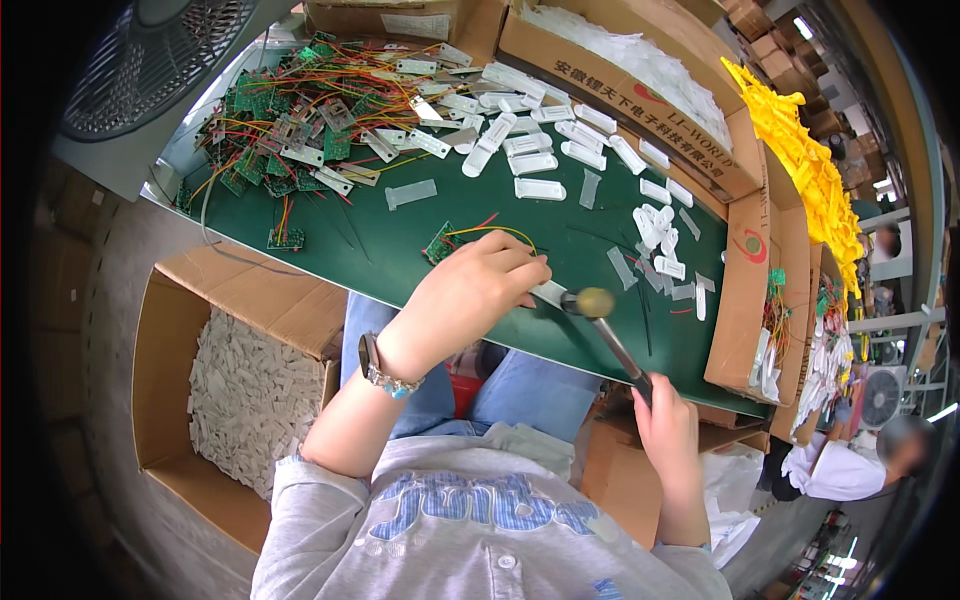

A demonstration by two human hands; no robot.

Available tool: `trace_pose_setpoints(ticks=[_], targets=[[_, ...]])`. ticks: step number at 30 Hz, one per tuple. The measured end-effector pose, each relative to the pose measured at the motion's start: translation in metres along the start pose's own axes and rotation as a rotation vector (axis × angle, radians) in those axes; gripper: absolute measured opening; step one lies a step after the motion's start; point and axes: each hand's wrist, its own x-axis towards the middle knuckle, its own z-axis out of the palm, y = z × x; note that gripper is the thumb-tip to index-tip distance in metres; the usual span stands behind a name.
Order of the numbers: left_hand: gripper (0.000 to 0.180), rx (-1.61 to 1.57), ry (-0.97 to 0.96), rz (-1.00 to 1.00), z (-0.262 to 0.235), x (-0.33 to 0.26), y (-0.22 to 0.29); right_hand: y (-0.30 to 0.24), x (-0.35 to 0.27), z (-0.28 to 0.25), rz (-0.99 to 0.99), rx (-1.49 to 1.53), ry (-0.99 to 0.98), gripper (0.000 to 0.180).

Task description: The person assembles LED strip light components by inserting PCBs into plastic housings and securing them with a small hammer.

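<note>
My right hand (668, 430) grips the dark handle of a small hammer (622, 350) with a metal shaft and a round yellowish head. The head is at the end of a pale, flat strip (548, 292); whether they touch I cannot tell. My left hand (480, 280) pinches that strip near the table's front edge, its fingers hiding most of it. Beside the left hand lies a green circuit board (438, 243) with red and yellow wires that run over toward the fingers. Whether the wires join the strip is hidden.
On the green table (390, 255), a heap of wired circuit boards (270, 125) lies far left. White plastic covers (540, 188) are scattered at the back and right. Cardboard boxes (625, 80) border the far and right sides. A box of white pieces (245, 400) stands at lower left.
</note>
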Motion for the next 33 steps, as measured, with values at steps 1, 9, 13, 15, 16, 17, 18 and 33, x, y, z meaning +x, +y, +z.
trace_pose_setpoints(ticks=[1, 9, 13, 15, 16, 17, 18, 33], targets=[[0.031, 0.005, 0.004, 0.001, -0.001, 0.001, 0.000, 0.003, -0.002, 0.002, 0.016, 0.023, 0.068, 0.025], [0.033, 0.002, 0.005, -0.037, -0.006, 0.000, 0.003, 0.007, -0.006, 0.014, 0.117, 0.572, 0.533, 0.017], [0.041, -0.069, -0.024, -0.153, -0.007, -0.002, 0.005, -0.011, 0.008, 0.019, 0.055, 0.485, 0.422, 0.019], [0.046, -0.094, -0.018, -0.158, -0.007, -0.003, 0.004, -0.019, 0.024, 0.007, -0.103, 0.055, 0.163, 0.025], [0.046, -0.093, -0.016, -0.157, -0.007, -0.002, 0.005, -0.018, 0.024, 0.009, -0.105, 0.054, 0.164, 0.025], [0.046, -0.097, -0.031, -0.173, -0.007, -0.002, 0.006, -0.015, 0.023, 0.015, -0.056, 0.108, 0.150, 0.026], [0.046, -0.102, -0.045, -0.190, -0.006, -0.002, 0.006, -0.012, 0.022, 0.017, -0.009, 0.161, 0.135, 0.027], [0.047, -0.092, -0.042, -0.187, -0.010, 0.001, 0.007, 0.010, 0.022, -0.006, 0.051, 0.227, 0.207, 0.026]])
